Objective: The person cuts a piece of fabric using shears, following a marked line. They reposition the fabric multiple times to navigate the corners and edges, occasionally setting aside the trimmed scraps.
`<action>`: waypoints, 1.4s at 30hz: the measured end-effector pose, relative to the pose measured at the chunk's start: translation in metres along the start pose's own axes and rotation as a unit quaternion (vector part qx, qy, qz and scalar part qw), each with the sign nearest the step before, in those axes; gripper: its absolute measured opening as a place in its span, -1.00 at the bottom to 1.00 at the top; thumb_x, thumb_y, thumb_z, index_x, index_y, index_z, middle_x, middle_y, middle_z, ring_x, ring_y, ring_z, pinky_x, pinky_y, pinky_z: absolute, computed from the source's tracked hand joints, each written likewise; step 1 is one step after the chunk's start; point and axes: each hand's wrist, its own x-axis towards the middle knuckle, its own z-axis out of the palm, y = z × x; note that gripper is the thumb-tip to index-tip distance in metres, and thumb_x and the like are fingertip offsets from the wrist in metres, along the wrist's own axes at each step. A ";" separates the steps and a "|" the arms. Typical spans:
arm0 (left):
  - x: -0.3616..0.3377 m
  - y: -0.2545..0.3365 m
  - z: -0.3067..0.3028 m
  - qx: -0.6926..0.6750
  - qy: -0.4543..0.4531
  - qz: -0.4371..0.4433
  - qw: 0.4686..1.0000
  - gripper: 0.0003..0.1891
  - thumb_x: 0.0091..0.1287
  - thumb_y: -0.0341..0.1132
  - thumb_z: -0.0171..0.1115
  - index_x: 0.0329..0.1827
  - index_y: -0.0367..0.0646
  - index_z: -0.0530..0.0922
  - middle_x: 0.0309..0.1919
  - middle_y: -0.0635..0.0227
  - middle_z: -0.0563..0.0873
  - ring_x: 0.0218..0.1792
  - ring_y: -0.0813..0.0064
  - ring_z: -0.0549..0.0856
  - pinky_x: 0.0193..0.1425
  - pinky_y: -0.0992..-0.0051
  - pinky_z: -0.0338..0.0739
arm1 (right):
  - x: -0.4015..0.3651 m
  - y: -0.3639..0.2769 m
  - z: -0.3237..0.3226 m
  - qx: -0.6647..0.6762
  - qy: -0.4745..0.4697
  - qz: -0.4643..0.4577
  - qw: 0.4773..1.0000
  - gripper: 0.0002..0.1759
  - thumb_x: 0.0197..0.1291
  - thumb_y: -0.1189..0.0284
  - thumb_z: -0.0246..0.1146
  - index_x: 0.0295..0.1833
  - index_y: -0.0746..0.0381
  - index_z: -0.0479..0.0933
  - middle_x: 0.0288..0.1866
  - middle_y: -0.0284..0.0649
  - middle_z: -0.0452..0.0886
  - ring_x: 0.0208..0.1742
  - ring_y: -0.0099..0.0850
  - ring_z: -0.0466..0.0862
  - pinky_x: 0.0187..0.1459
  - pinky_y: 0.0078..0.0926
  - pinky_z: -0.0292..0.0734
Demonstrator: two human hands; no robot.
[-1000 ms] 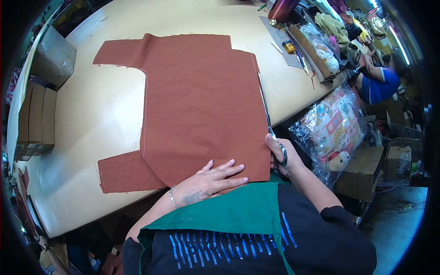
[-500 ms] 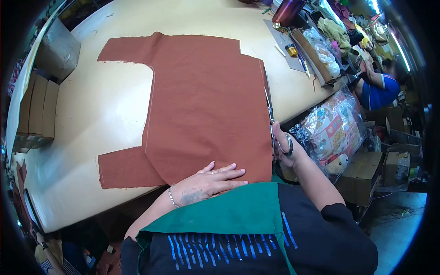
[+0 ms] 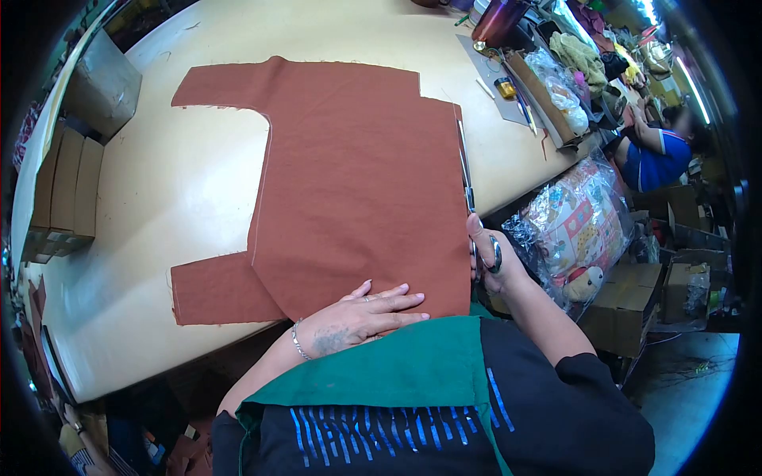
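With the right hand holding its grip closed through the scissors, blades ahead along the edge of the rust cloth spread leftward on the bench, and the left hand flat and open on it, long strokes with the cloth held taut seem best.

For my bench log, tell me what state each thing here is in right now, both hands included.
rust fabric: spread flat on the table, cut to shape.
scissors: gripped by the right hand, blades along the fabric's right edge; open or closed, unclear.
left hand: open, palm flat on the fabric's near edge.
cardboard boxes: lined up at the table's left edge.
plastic-wrapped bundle: wrapped, off the table's right side.
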 end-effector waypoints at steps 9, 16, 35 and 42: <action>-0.002 -0.002 0.001 -0.005 0.000 0.005 1.000 -0.54 0.35 -0.03 -0.16 0.33 0.24 0.19 0.39 0.41 0.10 0.41 0.30 0.02 0.36 -0.10 -0.16 | -0.012 -0.006 0.008 -0.029 0.017 -0.016 0.999 -0.35 0.00 -0.25 0.11 -0.51 0.20 0.41 -0.71 -0.39 0.37 -0.76 -0.61 0.34 -0.70 -0.69 0.22; -0.004 -0.004 0.001 -0.014 -0.002 0.021 1.000 -0.51 0.32 -0.02 -0.13 0.34 0.24 0.18 0.39 0.40 0.10 0.41 0.28 0.01 0.36 -0.11 -0.15 | -0.004 -0.019 -0.001 0.014 -0.032 0.043 0.998 -0.27 -0.13 -0.39 0.05 -0.50 0.15 0.40 -0.66 -0.43 0.38 -0.67 -0.63 0.36 -0.57 -0.63 0.34; -0.011 -0.011 0.004 -0.039 0.017 0.045 0.998 -0.44 0.27 0.11 -0.14 0.33 0.22 0.21 0.39 0.42 0.12 0.41 0.27 0.04 0.34 -0.13 -0.12 | 0.009 -0.026 0.009 -0.006 0.029 -0.008 1.000 -0.28 -0.08 -0.31 0.11 -0.46 0.23 0.47 -0.66 -0.36 0.45 -0.72 -0.56 0.40 -0.66 -0.62 0.25; -0.013 -0.011 0.003 -0.018 0.011 0.057 0.998 -0.47 0.30 0.04 -0.12 0.33 0.19 0.19 0.39 0.43 0.09 0.40 0.28 0.05 0.33 -0.14 -0.07 | 0.023 -0.013 0.004 0.026 0.026 -0.007 0.999 -0.23 -0.05 -0.29 0.11 -0.27 0.32 0.51 -0.47 -0.28 0.58 -0.56 -0.51 0.53 -0.55 -0.60 0.36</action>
